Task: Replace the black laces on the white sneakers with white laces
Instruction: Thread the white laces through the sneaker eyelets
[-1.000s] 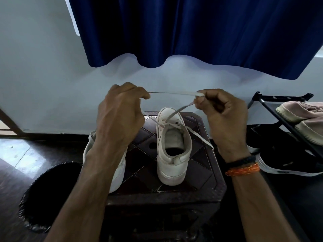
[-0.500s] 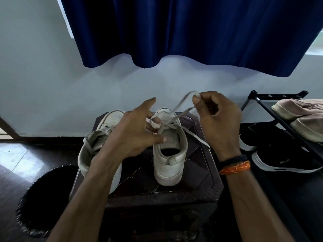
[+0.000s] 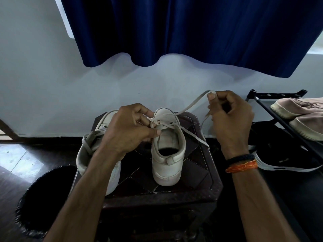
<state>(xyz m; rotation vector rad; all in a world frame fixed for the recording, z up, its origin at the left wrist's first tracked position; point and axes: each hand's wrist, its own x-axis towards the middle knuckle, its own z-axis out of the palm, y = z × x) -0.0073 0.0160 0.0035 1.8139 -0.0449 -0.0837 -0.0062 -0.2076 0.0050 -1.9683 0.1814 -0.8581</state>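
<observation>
White lace (image 3: 190,106) pinched in raised right hand (image 3: 230,117); crossing at tongue of right sneaker (image 3: 167,154) pinched by left hand (image 3: 129,130); sneaker stood on stool (image 3: 208,180).

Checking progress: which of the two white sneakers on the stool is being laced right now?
The right-hand sneaker: both hands work its white lace, while the left-hand sneaker sits untouched behind the left forearm.

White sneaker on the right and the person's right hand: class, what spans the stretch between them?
In the head view, a white lace runs up from the sneaker to the right hand, which pinches its end.
</observation>
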